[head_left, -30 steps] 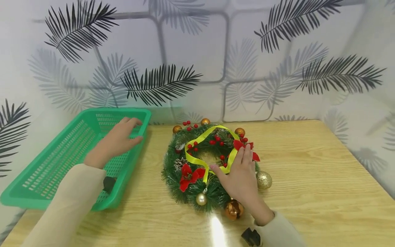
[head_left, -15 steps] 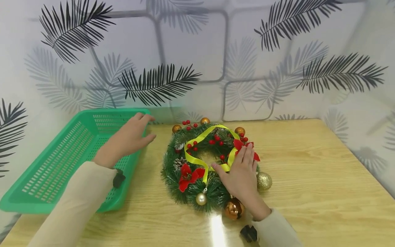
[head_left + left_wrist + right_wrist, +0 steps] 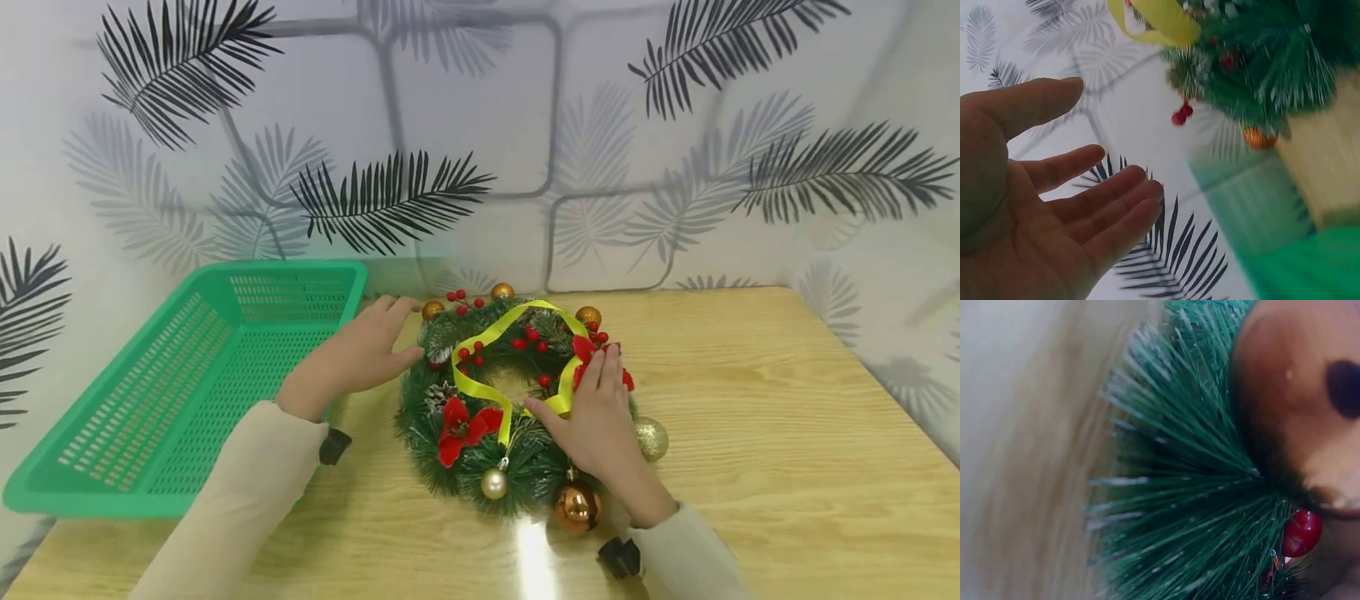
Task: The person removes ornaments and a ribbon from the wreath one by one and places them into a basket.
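A green Christmas wreath [image 3: 427, 446] lies on the table in the head view, with red flowers [image 3: 459, 429], red berries, a pine cone and gold and copper baubles on it. A loop of yellow ribbon [image 3: 474, 387] lies over its middle. My right hand [image 3: 603, 421] rests on the wreath's right side, fingers straight over a second red flower. Beside the wreath's left edge is my left hand [image 3: 358, 357], holding nothing; its fingers are spread and relaxed in the left wrist view. The right wrist view shows mostly green needles [image 3: 1197, 456] and a copper bauble [image 3: 1297, 394].
A green plastic basket [image 3: 45, 479] with slotted walls stands on the left of the wooden table [image 3: 765, 433], partly behind my left forearm. A wall covering [image 3: 480, 108] with leaf prints rises behind the table. Dark clips [image 3: 334, 447] sit near both cuffs.
My left hand has moved right, from over the basket, past its rim, to the wreath's left side. The right hand and the wreath have stayed in place.
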`<act>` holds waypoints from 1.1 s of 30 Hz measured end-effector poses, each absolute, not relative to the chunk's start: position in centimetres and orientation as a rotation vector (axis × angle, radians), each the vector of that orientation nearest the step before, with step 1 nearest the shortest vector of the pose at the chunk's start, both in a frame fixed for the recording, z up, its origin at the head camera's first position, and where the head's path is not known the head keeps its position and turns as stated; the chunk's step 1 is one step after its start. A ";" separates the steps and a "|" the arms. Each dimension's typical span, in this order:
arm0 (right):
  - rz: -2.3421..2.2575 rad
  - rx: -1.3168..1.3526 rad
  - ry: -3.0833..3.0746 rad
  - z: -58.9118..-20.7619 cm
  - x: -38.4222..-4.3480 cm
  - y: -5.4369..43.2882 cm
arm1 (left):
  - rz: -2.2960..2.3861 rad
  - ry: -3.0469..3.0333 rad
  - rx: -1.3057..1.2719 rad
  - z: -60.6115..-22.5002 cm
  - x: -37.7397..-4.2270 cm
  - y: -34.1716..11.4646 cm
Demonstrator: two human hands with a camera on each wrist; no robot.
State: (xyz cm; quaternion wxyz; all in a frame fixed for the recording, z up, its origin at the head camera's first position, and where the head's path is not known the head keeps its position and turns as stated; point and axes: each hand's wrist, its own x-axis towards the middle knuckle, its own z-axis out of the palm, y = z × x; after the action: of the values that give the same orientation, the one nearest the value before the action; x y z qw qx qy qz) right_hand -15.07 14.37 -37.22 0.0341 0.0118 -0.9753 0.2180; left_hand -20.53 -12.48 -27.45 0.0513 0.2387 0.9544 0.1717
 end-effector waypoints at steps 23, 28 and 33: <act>0.721 0.322 -2.999 -37.0 -16.5 16.4 | 0.775 3.000 0.285 -30.2 -20.3 -11.6; 0.735 0.360 -3.029 -37.4 -16.9 17.1 | 0.862 3.087 0.168 -31.0 -19.7 -10.5; 0.765 0.426 -3.029 -37.5 -17.3 17.9 | 0.921 3.068 0.189 -31.4 -19.4 -9.8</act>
State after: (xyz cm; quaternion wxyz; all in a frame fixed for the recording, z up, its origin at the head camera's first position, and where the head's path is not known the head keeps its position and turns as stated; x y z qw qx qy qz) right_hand -17.32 17.89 -37.54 -0.0056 0.1351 -0.9606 0.2427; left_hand -19.45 -9.80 -31.36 -0.0338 0.0588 0.9556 0.2869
